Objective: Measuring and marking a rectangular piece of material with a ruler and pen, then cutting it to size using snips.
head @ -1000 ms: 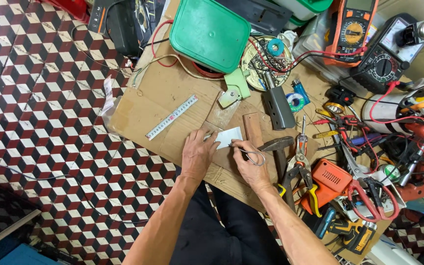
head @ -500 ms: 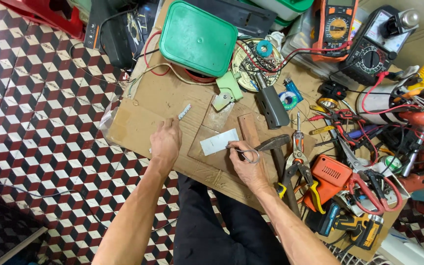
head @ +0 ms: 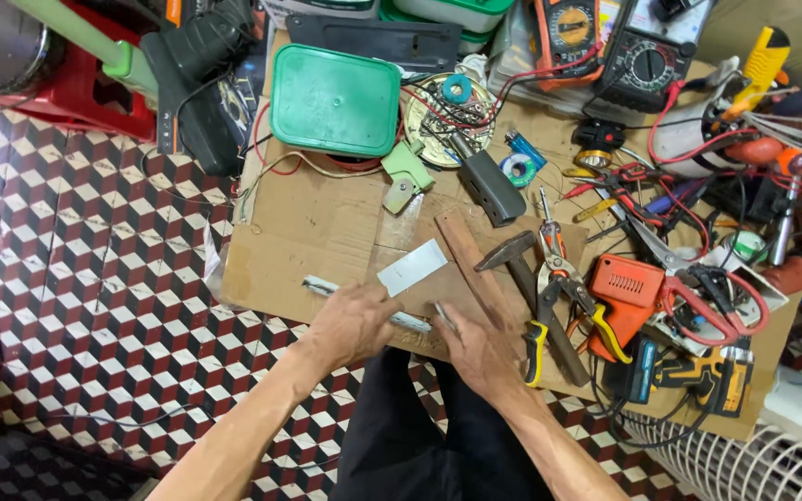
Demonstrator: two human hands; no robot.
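My left hand (head: 355, 320) presses on a metal ruler (head: 319, 285) that lies slanted along the near edge of a cardboard sheet (head: 308, 232). My right hand (head: 477, 351) grips a thin pointed tool (head: 443, 315), whose tip is at the ruler's right end. Just beyond both hands, a small pale rectangular sheet (head: 412, 267) rests on the cardboard, untouched. To the right of that sheet a wooden strip (head: 471, 260) lies at an angle.
A hammer (head: 510, 255), pliers (head: 549, 278), an orange power tool (head: 628, 288) and red-handled cutters (head: 712, 311) crowd the right side. A green-lidded box (head: 334, 99), two multimeters (head: 647, 56) and tangled wires fill the back. A fan grille (head: 726, 464) sits at bottom right, on patterned floor tiles (head: 95, 306).
My left hand left the pale sheet, reached left to the ruler on the cardboard, and brought it to the near edge. My right hand stayed put with its tool.
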